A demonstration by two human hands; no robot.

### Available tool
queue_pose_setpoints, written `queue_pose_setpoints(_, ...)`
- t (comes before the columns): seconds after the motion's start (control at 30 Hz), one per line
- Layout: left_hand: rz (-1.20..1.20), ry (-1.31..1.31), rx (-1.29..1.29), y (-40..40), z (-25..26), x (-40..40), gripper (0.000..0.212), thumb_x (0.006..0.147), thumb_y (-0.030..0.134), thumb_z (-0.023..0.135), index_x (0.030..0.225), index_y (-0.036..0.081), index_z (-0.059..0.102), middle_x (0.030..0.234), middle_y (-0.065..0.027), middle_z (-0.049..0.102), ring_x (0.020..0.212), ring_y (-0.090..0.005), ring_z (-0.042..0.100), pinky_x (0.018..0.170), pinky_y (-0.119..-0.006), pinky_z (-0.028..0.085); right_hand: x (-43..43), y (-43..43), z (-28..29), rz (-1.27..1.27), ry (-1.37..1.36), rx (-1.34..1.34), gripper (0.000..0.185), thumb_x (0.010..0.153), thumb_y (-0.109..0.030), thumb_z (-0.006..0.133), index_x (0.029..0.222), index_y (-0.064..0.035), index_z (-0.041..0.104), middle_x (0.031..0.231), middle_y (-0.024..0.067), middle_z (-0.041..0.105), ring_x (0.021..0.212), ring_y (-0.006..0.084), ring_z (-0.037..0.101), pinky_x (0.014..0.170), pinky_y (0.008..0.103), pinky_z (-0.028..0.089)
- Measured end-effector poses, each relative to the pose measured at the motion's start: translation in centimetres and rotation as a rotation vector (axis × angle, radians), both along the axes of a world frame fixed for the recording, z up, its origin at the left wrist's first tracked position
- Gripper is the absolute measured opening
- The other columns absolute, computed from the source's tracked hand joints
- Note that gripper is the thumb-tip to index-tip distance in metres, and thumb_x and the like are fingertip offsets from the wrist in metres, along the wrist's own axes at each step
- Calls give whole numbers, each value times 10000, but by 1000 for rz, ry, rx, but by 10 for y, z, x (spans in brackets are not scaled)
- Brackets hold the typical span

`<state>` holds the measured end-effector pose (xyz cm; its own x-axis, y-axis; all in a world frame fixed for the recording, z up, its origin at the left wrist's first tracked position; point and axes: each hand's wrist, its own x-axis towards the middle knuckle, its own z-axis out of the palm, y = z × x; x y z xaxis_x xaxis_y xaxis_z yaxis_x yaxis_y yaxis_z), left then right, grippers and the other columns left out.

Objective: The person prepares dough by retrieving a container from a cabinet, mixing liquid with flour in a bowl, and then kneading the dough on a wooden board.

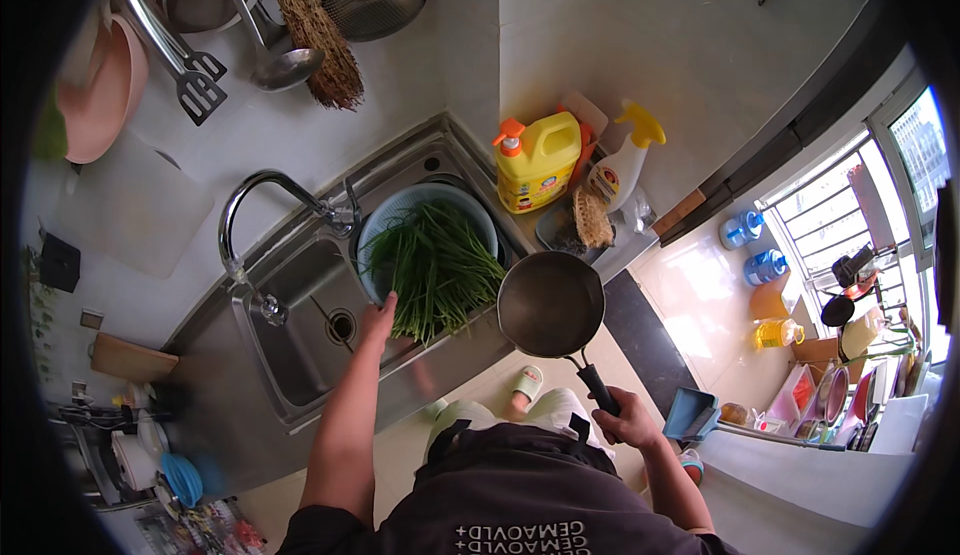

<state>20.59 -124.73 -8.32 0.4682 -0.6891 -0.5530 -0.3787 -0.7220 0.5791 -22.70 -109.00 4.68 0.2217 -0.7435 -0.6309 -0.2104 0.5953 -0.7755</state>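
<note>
In my right hand (630, 418) is the black handle of a small dark frying pan (551, 303), held over the front edge of the counter. The inside of the pan looks bare. My left hand (379, 321) is at the near-left rim of a light blue plastic basin (375, 213), against the greens. Its thumb shows, but its other fingers are hidden, so its grip is unclear. Long green leaves like Chinese chives (446, 262) fill the basin and hang over its near rim. The basin sits in the right bowl of a stainless steel sink (289, 330).
A chrome faucet (262, 180) arches over the left bowl. Right of the basin stand a yellow detergent jug (536, 165), a spray bottle (630, 157) and a loofah scrubber (592, 217). Utensils, including a ladle (285, 68), hang on the wall. A blue dustpan (690, 414) is at right.
</note>
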Motion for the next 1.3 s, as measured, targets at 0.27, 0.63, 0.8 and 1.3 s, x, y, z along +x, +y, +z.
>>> queue_pose_setpoints(0.27,-529,-550,-378,-8,47,-59,433,862,315,488,1253,131,469,1256,-144,465,1220,-251,397,968,-522,288,7,-15,-4,67,-3,-17,303,799,-90,588,1067,34,519,584,12,517,431,89,492,403,243,395)
queue_pose_setpoints(0.63,-1373,-444,-252,-65,28,-93,593,735,-37,482,1237,277,499,1372,-4,387,1342,-247,219,1044,-485,232,15,-4,0,60,-25,12,324,808,-102,597,1088,36,511,614,13,529,445,81,498,409,237,408)
queue_pose_setpoints(0.8,-1475,-501,-276,-48,33,-77,477,764,12,466,1148,275,571,1358,-22,398,1325,-264,254,1033,-487,261,8,-5,6,59,4,0,319,802,-91,590,1085,34,512,613,13,524,445,79,497,415,239,413)
queue_pose_setpoints(1.3,-1323,-402,-443,-13,50,-60,533,723,-39,428,1145,246,585,1320,-56,435,1233,-267,377,993,-404,324,-19,-63,-23,207,84,-21,274,782,-80,574,1043,-2,544,571,29,537,429,106,525,403,244,422)
